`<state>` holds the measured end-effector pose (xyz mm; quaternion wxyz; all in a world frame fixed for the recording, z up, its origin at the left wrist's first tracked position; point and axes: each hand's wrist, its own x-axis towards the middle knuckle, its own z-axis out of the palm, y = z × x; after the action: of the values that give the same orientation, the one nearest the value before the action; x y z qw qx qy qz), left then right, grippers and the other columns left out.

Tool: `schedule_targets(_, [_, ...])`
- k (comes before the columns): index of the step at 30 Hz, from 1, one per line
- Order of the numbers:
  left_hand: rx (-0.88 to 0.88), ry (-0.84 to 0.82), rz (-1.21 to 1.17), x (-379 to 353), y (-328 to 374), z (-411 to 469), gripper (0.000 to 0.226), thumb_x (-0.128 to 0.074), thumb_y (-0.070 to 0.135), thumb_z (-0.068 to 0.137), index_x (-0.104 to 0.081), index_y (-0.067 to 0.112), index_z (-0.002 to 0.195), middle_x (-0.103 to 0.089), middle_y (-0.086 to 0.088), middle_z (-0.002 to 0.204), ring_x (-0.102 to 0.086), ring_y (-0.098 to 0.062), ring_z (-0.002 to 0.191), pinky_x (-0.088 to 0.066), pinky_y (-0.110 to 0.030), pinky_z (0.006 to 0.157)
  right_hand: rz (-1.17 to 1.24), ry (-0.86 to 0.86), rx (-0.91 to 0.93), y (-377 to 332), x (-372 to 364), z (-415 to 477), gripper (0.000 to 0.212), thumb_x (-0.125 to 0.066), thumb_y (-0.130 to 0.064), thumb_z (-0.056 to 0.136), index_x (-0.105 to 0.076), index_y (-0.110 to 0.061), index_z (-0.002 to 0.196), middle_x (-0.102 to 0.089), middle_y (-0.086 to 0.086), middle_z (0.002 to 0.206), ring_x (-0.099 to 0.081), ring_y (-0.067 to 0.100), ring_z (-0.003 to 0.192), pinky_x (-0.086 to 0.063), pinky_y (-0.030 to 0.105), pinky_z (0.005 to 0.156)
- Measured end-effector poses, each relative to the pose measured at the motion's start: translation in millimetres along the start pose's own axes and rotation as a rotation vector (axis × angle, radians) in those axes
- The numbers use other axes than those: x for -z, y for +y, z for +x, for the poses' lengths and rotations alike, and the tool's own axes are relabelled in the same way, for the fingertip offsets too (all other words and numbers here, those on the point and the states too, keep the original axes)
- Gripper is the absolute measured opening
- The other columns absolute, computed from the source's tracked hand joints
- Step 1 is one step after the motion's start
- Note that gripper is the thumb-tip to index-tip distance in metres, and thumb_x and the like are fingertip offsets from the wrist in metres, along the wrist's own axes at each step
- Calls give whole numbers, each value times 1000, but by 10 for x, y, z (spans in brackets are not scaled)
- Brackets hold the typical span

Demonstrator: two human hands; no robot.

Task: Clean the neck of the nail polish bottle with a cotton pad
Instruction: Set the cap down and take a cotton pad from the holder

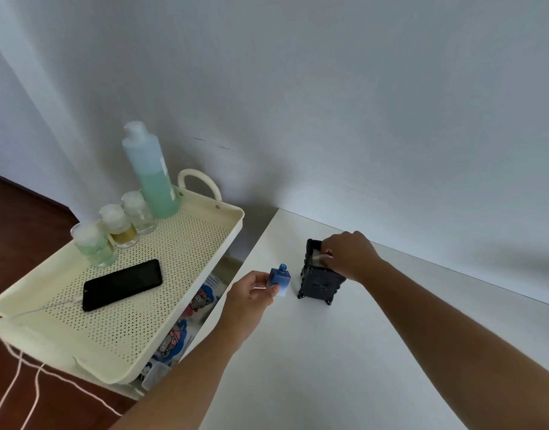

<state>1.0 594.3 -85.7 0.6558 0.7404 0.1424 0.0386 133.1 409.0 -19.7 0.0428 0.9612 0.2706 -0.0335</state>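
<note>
The left hand (254, 290) holds the nail polish bottle (279, 280) upright near the left edge of the white table (344, 352), thumb and fingers pressed on its blue body; the cap is off and the small threaded neck stands free at the top. The right hand (347, 254) reaches into the black box (319, 279) just beside the bottle; its fingertips (328, 253) pinch a white cotton pad (321, 259) at the opening, not yet lifted out.

The step in hand, as I judge it, is to take one pad; it is better to pull only the top one, slowly and straight up, because the box looks light and can tip or slide toward the open bottle; whether more pads stick to it, I cannot tell. The bottle should stay vertical, since nothing closes it and the polish can spill on the table.

On the cream cart (232, 226) to the left stand a tall bottle (152, 175) of green liquid and three small pump bottles (118, 225), next to a black phone (121, 284); perhaps one of these holds remover, but the labels are not readable; if the pad needs wetting, the right hand must travel across, well away from the neck.
</note>
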Motion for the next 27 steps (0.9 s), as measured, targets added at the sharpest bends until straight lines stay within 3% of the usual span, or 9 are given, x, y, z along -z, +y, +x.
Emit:
schedule_targets(2, [0, 0, -1, 6, 2, -2, 11, -68, 21, 81, -66, 30, 86, -74, 9, 86, -70, -11, 80, -57, -42, 85, -6, 11, -11, -20, -14, -7, 21, -44, -29, 88, -51, -21, 70, -64, -1, 80, -51, 22, 71, -28, 28, 71])
schedule_targets(5, [-5, 3, -12, 17, 7, -9, 10, -68, 21, 81, -66, 28, 87, -74, 9, 86, -70, -12, 81, -57, -42, 85, 53, 97, -37, -4, -41, -28, 19, -44, -22, 89, -62, -22, 85, -68, 1, 88, -58, 23, 81, -33, 30, 77])
schedule_targets(10, [-28, 0, -48, 2, 55, -26, 11, -68, 20, 82, -66, 28, 89, -73, 11, 85, -69, -13, 85, -58, -35, 82, 518, 253, -221, 64, -36, -155, 18, -49, -22, 90, -65, -17, 96, -69, 7, 88, -61, 28, 84, -46, 33, 71])
schedule_targets(13, [-50, -24, -60, -66, 138, -45, 10, -66, 22, 82, -66, 29, 88, -73, 11, 86, -69, -8, 82, -58, -37, 83, 674, 258, -277, 117, -17, -233, 18, -52, -17, 89, -69, -13, 95, -71, 7, 90, -61, 24, 85, -44, 29, 70])
schedule_targets(17, [-56, -36, -32, -195, 239, -78, 8, -65, 23, 82, -66, 29, 86, -72, 8, 87, -69, -11, 82, -56, -42, 86, 594, 228, -241, 77, -33, -290, 19, -48, -14, 88, -66, -15, 96, -70, 9, 85, -62, 28, 79, -44, 30, 64])
schedule_targets(21, [-68, -41, -33, -211, 255, -101, 7, -66, 29, 79, -66, 32, 86, -72, 13, 86, -69, -6, 81, -58, -38, 83, 407, 232, -144, -35, -57, -221, 16, -41, -4, 84, -45, -18, 92, -59, 7, 71, -52, 29, 63, -39, 33, 56])
schedule_targets(23, [-76, -35, -46, -172, 231, -118, 10, -65, 34, 76, -66, 32, 85, -72, 17, 86, -68, -4, 82, -58, -34, 80, 291, 236, -75, -55, -70, -197, 18, -43, 0, 82, -48, -17, 86, -55, 4, 73, -51, 28, 67, -40, 33, 58])
schedule_targets(27, [-81, -6, -43, -52, 140, -160, 18, -65, 37, 74, -65, 29, 90, -72, 16, 88, -69, -6, 81, -57, -33, 78, 179, 187, 7, -47, -124, -166, 26, -46, -4, 87, -64, -18, 99, -63, 2, 94, -57, 24, 89, -49, 34, 73])
